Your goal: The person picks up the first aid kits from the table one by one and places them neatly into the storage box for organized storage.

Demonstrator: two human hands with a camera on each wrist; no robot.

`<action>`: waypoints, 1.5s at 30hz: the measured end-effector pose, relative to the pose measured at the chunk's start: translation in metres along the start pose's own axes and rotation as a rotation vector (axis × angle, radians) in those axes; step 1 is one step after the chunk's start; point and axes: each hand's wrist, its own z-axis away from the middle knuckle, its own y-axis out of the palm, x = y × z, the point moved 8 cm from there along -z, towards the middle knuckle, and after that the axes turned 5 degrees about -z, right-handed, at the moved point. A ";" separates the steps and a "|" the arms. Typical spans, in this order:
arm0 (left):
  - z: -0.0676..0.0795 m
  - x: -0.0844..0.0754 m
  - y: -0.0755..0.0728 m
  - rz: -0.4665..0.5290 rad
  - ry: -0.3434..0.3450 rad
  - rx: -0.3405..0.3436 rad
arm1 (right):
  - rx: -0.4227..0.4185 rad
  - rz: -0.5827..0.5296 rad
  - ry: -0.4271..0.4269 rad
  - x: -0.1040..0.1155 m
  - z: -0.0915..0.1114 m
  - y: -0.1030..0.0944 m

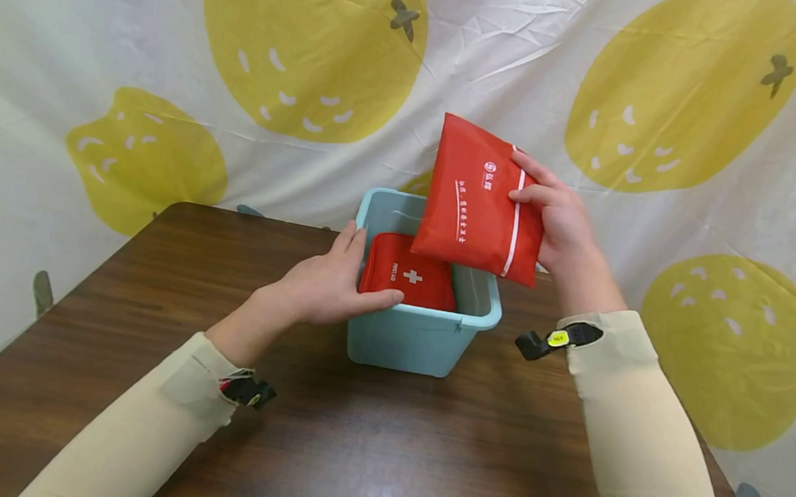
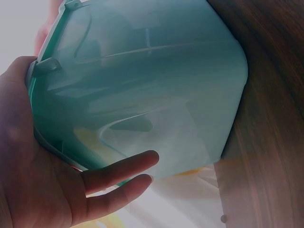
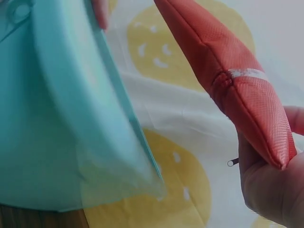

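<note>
My right hand (image 1: 569, 222) holds a flat red pouch (image 1: 474, 200) with white lettering and a white stripe, tilted above the right part of a light blue plastic bin (image 1: 401, 341). In the right wrist view, the pouch (image 3: 237, 80) shows its narrow side and a small zipper pull, with the thumb on one face and the fingers partly hidden behind it. A red first aid bag (image 1: 410, 272) with a white cross lies inside the bin. My left hand (image 1: 323, 278) rests at the bin's near left rim, fingers extended; the left wrist view shows two fingers (image 2: 121, 166) straight along the bin's outside.
The bin stands on a dark brown wooden table (image 1: 274, 432), near its back edge. A white curtain (image 1: 496, 40) with yellow lemon prints hangs right behind the table. Straps with small devices sit on both wrists, including a black one (image 1: 558, 338) on the right.
</note>
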 end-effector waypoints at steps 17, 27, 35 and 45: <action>0.000 0.002 0.001 0.005 0.001 0.023 | -0.017 -0.057 -0.011 -0.008 -0.028 0.035; -0.001 0.002 0.001 0.003 0.007 0.025 | -0.068 -0.120 -0.020 -0.016 -0.047 0.039; -0.001 0.001 0.001 0.021 0.002 0.018 | -0.081 -0.066 0.004 -0.024 -0.052 0.037; -0.002 0.002 0.002 0.023 0.005 0.022 | -0.012 0.182 0.151 -0.044 -0.051 0.046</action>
